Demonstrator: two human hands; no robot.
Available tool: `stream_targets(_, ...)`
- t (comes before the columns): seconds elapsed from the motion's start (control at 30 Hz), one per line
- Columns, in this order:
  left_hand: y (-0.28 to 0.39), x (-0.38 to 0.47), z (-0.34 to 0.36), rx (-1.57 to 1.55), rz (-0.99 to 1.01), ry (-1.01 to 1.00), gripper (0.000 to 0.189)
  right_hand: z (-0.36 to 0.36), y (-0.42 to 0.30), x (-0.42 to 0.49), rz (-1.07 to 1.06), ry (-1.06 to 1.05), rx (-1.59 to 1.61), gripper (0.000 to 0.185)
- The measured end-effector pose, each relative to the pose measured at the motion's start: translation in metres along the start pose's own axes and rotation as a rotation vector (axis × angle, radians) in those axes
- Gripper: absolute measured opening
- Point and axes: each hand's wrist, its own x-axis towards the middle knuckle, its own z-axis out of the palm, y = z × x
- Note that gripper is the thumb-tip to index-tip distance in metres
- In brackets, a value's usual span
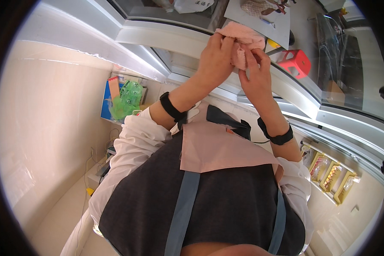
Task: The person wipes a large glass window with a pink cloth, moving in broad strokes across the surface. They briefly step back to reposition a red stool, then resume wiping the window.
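A pink terry cloth (pixel 243 33) is bunched up between my two hands, in front of a glass pane with a white metal frame (pixel 166 38). My left hand (pixel 216 59) grips the cloth from its left side, fingers curled into it. On the right, my right hand (pixel 256 70) pinches a lower fold of the same cloth between thumb and fingers. Whether the cloth touches the glass or frame, I cannot tell. Both wrists wear black bands.
Beyond the glass are a red plastic stool (pixel 297 63) and a white tabletop (pixel 259 19) with items on it. At left, a green plastic bag (pixel 126 99) lies on a blue box (pixel 106 102). Yellow bins (pixel 331 174) hang on the right wall, and thin cables (pixel 91 160) run down at left.
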Motion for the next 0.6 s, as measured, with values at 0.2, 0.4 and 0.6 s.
stream_targets(0.2,0.001,-0.001,-0.009,0.078,0.058,-0.037,0.037,-0.006,0.005,-0.01,0.015,-0.033,0.068,0.056)
stream_targets(0.4,-0.017,-0.003,-0.023,0.226,-0.01,-0.033,0.038,-0.009,0.013,-0.01,-0.002,-0.003,0.077,0.051)
stream_targets(0.6,-0.09,0.01,-0.098,0.533,-0.278,0.128,0.038,0.005,0.005,-0.005,-0.022,-0.058,0.144,0.05)
